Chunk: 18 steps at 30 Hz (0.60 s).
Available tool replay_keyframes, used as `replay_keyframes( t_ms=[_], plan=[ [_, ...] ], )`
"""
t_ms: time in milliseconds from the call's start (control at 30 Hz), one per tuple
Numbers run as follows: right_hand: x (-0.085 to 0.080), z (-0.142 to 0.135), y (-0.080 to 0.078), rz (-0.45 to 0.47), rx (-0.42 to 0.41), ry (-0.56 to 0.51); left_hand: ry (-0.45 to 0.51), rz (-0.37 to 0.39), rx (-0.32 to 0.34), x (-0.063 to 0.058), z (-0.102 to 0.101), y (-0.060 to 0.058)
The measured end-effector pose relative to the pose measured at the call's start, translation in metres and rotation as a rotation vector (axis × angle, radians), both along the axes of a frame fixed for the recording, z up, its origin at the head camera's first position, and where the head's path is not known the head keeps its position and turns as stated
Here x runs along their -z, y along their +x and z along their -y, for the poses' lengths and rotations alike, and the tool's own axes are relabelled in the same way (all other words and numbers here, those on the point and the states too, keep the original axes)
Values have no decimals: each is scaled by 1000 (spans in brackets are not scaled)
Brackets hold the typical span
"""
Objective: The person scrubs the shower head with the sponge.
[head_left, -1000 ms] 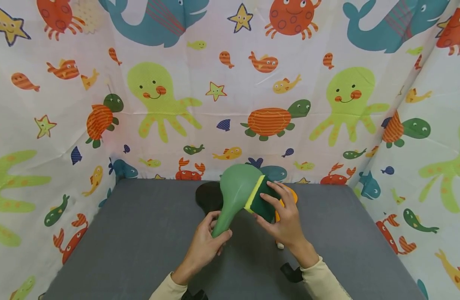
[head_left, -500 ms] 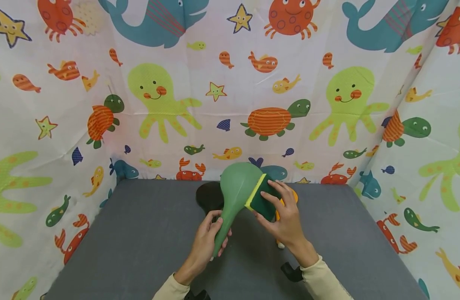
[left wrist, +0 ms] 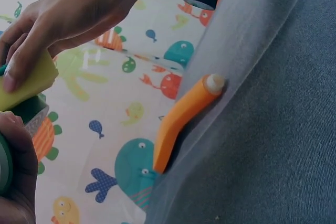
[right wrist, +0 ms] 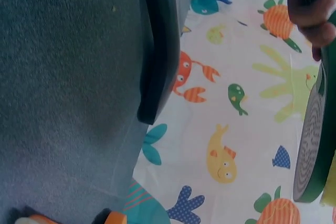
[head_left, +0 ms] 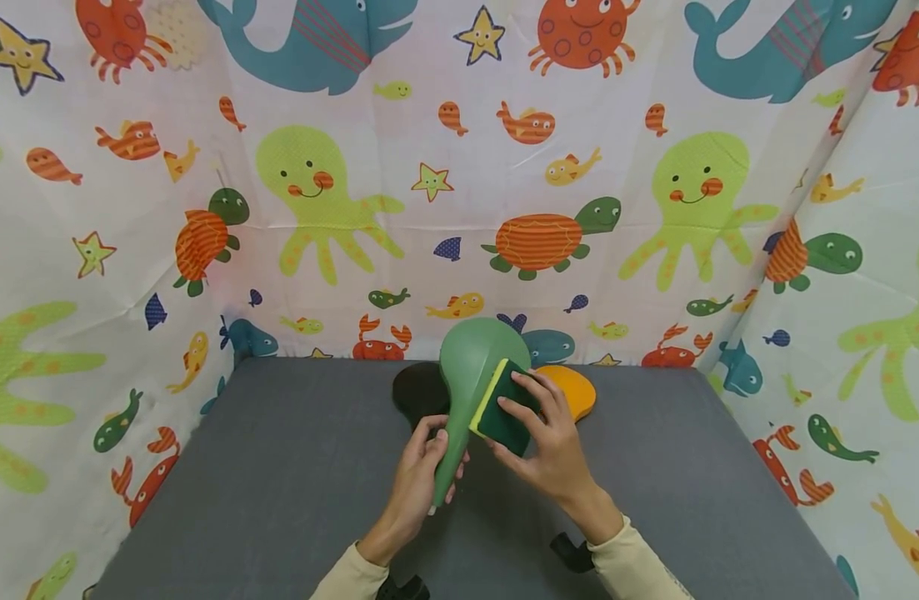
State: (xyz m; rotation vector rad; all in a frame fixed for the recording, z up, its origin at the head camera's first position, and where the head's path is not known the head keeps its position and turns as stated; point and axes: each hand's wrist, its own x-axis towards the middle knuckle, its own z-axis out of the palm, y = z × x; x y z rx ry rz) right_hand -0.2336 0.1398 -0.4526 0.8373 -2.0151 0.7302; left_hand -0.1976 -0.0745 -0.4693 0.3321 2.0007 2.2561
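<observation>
My left hand (head_left: 416, 473) grips the handle of a green shower head (head_left: 483, 348), tilted with its round head up and away from me. Its ringed spray face (right wrist: 310, 145) shows in the right wrist view, turned away in the head view. My right hand (head_left: 555, 450) pinches a sponge (head_left: 510, 410) with a yellow side and a dark green scouring side. The yellow side lies against the back of the shower head, near where the head narrows into the handle. In the left wrist view, the sponge (left wrist: 31, 82) sits under my right fingers.
Behind the green one, a black shower head (head_left: 417, 393) lies left and an orange shower head (head_left: 575, 392) right on the grey tabletop (head_left: 294, 492). A sea-animal printed curtain (head_left: 459, 183) stands around the back and sides. Black camera mounts (head_left: 571, 552) sit at my wrists.
The sponge has slid left and down along the shower head toward its neck. The green shower head has turned more upright, and my left fingers have shifted on its handle.
</observation>
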Motion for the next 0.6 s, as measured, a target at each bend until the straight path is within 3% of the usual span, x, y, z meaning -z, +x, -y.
replay_keyframes(
  t_ms=[300,600],
  plan=[
    [6,11,6,-43,-66,37,-35,-8,-9,1,-3,-4],
    [9,12,11,-42,-71,64,68,121,97,0,1,-9]
  ],
)
